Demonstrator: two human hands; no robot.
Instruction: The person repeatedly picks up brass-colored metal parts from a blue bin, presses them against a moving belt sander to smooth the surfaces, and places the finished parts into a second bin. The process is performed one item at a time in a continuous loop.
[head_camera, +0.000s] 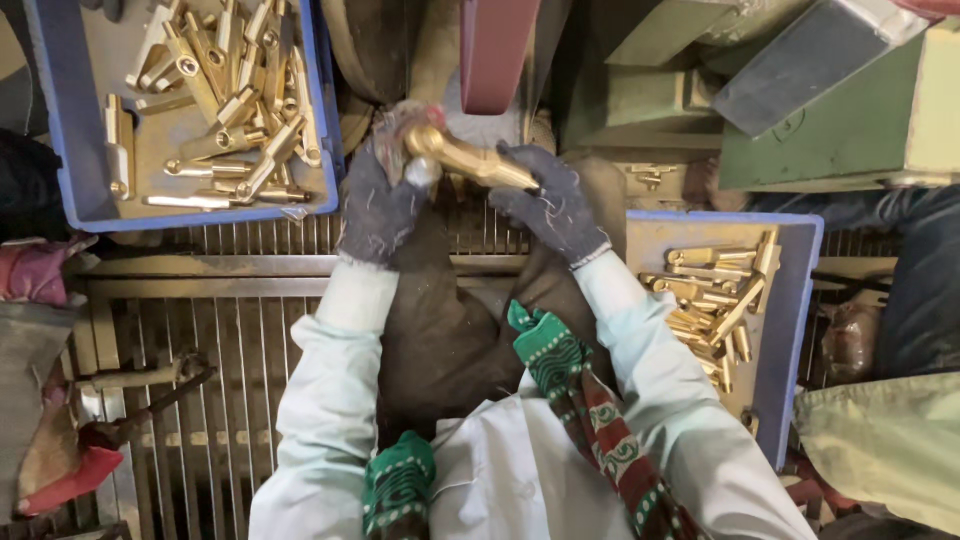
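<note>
Currently my gloved left hand (378, 205) and right hand (551, 203) clamp the long golden brass fitting (465, 158) beneath the dark-red sanding belt (493, 50).

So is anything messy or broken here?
Nothing looks broken. The brass parts lie jumbled every which way in the left blue tray and the right blue tray. Both gloved hands, left and right, hold one brass piece near the red belt.

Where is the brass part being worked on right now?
In the head view, the brass part is top centre, held between the left hand and right hand, just below the red belt.
</note>
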